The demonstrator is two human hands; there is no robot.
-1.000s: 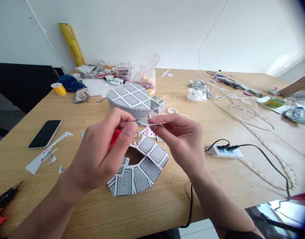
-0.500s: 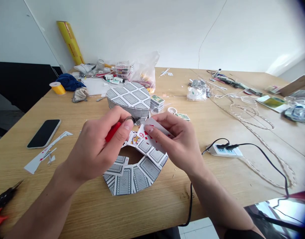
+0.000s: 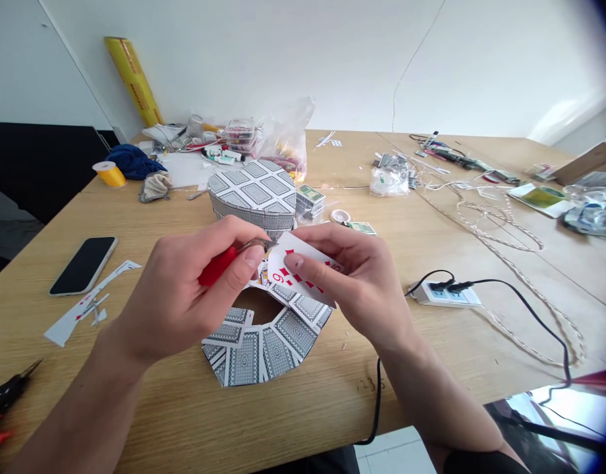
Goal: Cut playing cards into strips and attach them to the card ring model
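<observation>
My left hand [image 3: 197, 283] is closed around a red-handled tool [image 3: 219, 264] with a pointed metal tip. Most of the tool is hidden by my fingers, so its exact kind is unclear. Between the thumb and fingers of my right hand [image 3: 355, 276] is a playing card [image 3: 299, 268] with red diamonds. The metal tip meets or nearly meets the card's upper left corner. Below both hands lies a ring of overlapping playing cards [image 3: 246, 359], mostly backs up, partly covered by my left hand. Behind them stands a rounded box covered in card backs [image 3: 253, 191].
A phone [image 3: 83, 266] and paper offcuts [image 3: 80, 315] lie left, above black-and-red pliers [image 3: 9, 398]. Card packs [image 3: 310, 201] and a white ring [image 3: 340, 216] sit beside the box. At right are a power strip [image 3: 446, 294] with black cables and a twisted cord [image 3: 520, 309].
The metal tip has come from a little left of the card to its upper left corner. The card has turned slightly, and more of its face shows.
</observation>
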